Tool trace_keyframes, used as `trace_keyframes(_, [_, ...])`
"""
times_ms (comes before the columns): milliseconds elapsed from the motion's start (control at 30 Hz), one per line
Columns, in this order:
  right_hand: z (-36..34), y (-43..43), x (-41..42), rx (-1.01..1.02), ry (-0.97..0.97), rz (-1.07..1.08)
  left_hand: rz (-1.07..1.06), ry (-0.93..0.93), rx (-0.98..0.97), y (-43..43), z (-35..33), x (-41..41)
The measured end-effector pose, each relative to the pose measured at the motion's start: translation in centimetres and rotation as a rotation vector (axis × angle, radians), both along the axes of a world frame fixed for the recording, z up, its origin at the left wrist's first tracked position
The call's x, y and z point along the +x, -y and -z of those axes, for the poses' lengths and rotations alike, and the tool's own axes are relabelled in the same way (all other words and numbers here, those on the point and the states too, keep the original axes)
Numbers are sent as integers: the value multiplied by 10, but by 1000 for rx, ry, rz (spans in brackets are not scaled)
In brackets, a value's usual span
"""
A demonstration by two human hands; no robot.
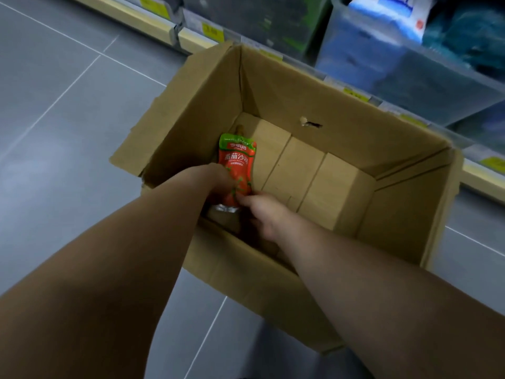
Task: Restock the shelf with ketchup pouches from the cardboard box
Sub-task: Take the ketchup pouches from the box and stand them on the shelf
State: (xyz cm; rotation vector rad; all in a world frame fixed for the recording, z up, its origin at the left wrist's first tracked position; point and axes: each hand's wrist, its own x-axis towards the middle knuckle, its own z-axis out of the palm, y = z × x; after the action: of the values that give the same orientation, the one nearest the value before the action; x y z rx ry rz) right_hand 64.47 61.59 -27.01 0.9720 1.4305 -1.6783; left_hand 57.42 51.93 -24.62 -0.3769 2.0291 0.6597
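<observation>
Left hand (217, 177) is seen curled round the lower left edge of the ketchup pouch (238, 162), holding it. Right hand (263, 213) is laid against the pouch's lower right edge, thumb on it; whether its fingers close underneath cannot be told. Cardboard box (314, 86) is set on the floor just before the shelf (481, 170), flaps open, with only bare bottom flaps shown across its middle and right. The pouch is held by the box's near-left corner, green end toward the far wall, not yet lifted clear of the rim. Risk judged: the soft pouch may fold or slip if pulled by one edge only, or catch on the near rim on the way out. A small torn hole (310, 123) is noted in the far wall. Fingertips of both hands are hidden. Something silvery under the pouch is too blurred to name. Shelf goods are blurred, and no ketchup slot is made out.
</observation>
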Motion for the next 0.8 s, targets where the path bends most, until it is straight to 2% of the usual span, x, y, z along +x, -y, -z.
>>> trace_keyframes(133, [9,-15,6,51,0,4,-86,41,68,-3,6,4])
trace_keyframes(300, [3,-37,7,-40,36,20,-85,118,134,-4,9,10])
trace_keyframes(400, [-4,-51,7,-33,2,24,-130,128,290,-13,1,15])
trace_keyframes(467, [-12,-61,8,-8,-14,59,-173,97,358,-19,-8,17])
trace_keyframes(567, [-34,-76,9,17,-45,82,-212,10,352,-29,-28,21])
trace_keyframes(800, [-109,-117,18,110,-154,75,-192,-188,428,-67,-95,36])
